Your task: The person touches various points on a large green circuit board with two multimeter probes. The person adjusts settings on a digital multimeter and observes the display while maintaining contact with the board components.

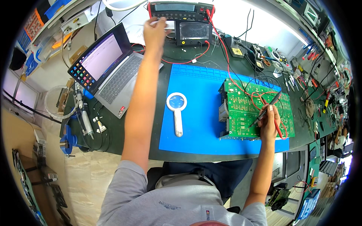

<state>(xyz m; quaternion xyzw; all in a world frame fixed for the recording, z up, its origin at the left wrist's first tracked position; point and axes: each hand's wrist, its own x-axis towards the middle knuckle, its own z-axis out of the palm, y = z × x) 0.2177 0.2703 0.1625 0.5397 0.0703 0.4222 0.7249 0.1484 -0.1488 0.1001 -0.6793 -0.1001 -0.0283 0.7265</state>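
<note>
My left hand (155, 33) reaches to the left end of a red-framed bench multimeter (177, 16), fingers at its button row and slightly smeared. Whether a fingertip presses a button, I cannot tell. In my right hand (269, 119) are test probes: a black probe (261, 114) slants down toward the board, and a red probe (278, 130) lies by the fingers. Beneath them a large green circuit board (241, 101) rests on a blue mat (203, 128). Red and black leads loop over the board. Left of it lies a white magnifying glass (177, 116).
An open laptop (117, 71) stands at the left. Below the multimeter sits a black instrument with a screen (194, 31). A soldering iron stand (256, 56), loose tools and cables fill the right side. A blue vise (68, 141) grips the left table edge.
</note>
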